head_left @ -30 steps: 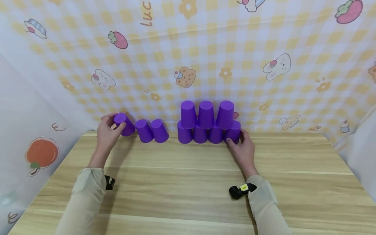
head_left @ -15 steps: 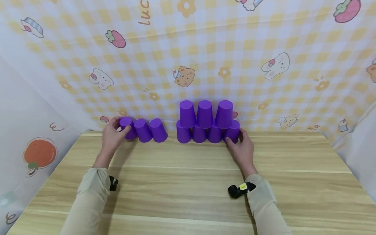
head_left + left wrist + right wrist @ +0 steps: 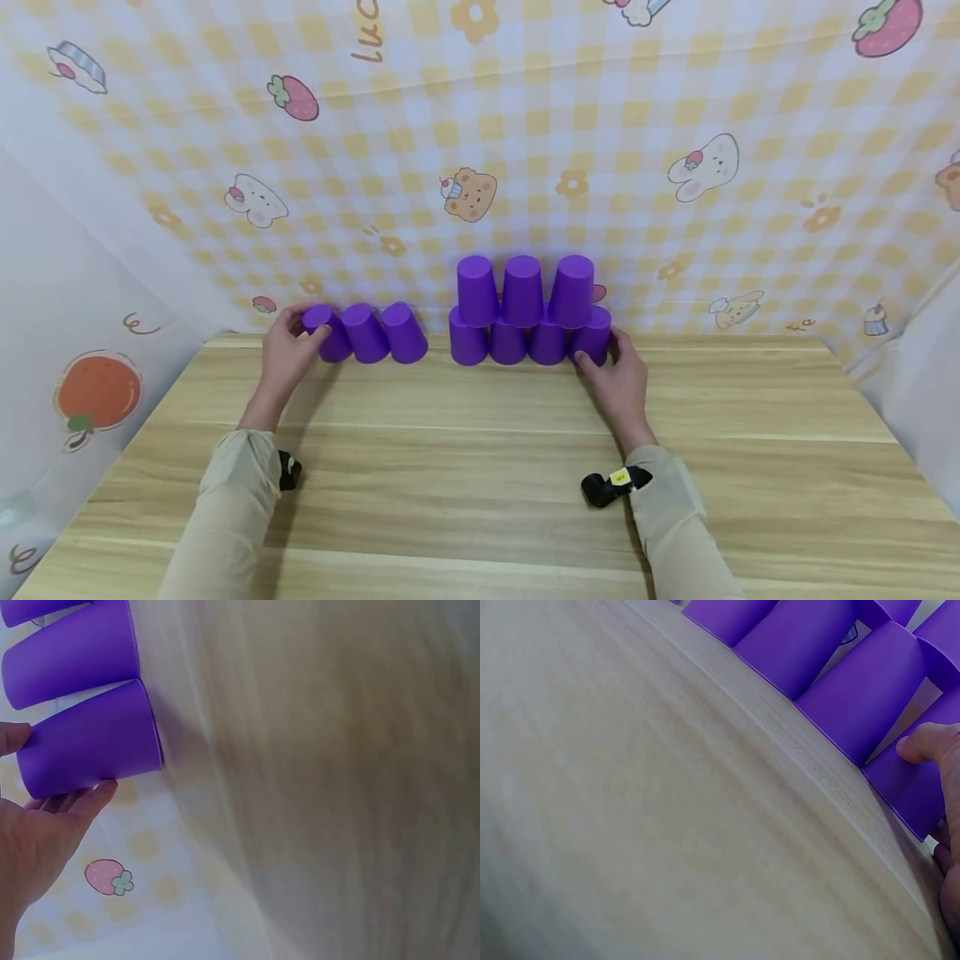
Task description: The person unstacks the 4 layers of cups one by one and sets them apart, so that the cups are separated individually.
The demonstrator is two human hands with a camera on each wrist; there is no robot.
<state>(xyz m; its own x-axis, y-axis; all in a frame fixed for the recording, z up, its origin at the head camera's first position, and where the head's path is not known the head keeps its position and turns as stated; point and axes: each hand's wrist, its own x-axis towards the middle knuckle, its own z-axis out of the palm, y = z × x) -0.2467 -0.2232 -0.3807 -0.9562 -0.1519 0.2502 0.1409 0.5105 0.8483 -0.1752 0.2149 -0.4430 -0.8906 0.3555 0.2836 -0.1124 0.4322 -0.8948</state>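
Several purple cups stand upside down along the back of the table. With thumb and fingers, my left hand (image 3: pixel 288 350) grips the leftmost cup (image 3: pixel 94 742), which stands on the tabletop beside the middle cup (image 3: pixel 365 333) and the third cup (image 3: pixel 405 333) of a short row. To the right is a two-level stack: a bottom row of cups, with three upper cups (image 3: pixel 522 292) bridging them. At its right end, my right hand (image 3: pixel 618 379) holds the end bottom cup (image 3: pixel 911 784) between thumb and fingers. In the right wrist view only part of that hand shows.
A gap separates the short row from the stack. Behind the cups rises a yellow checked cloth (image 3: pixel 420 142) with cartoon prints. The wooden table (image 3: pixel 465 467) stretches toward me, and a black wrist camera (image 3: pixel 607 489) sits by my right sleeve.
My left hand has moved right and lowered its cup onto the table against the row of two. The right hand keeps its hold on the end cup, and the stack has not moved.
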